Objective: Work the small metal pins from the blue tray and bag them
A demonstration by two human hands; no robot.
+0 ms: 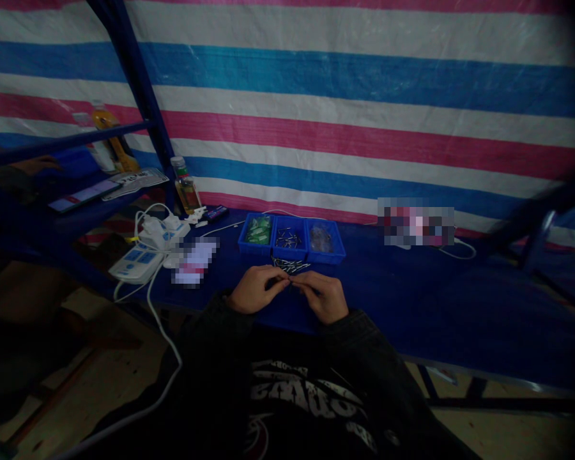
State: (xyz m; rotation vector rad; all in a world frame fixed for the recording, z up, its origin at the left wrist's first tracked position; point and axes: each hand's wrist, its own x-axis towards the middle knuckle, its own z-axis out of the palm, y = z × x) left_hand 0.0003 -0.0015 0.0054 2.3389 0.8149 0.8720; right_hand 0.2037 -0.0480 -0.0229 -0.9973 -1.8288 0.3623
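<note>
1. Largest in my remote view is the striped sheet, hanging behind the desk's far edge. At the left stands a blue metal frame, and beyond it a co-worker's hand shows dimly.
2. The blue desk carries the work. Near its left edge I see a white power strip with plugs and cables; toward the far left corner stands a bottle. 2 further items on the desk are blurred out for me.
3. 3 blue trays sit side by side toward the far edge: the left tray has green packets, the middle tray loose dark pieces, the right tray clear-looking contents.
4. The left hand and right hand meet toward the near edge, in front of the trays. On each, thumb and fingers come together at the tips; I cannot tell whether they are clamped on anything.
5. The slender pieces, dark and shiny, lie in a loose pile between the middle tray and the fingertips.
6. I judge the step to be 2-handed fingertip work on something tiny. The next move calls, I'd say, for a light pinch and steady wrists; a slip could drop it into the pile.
</note>
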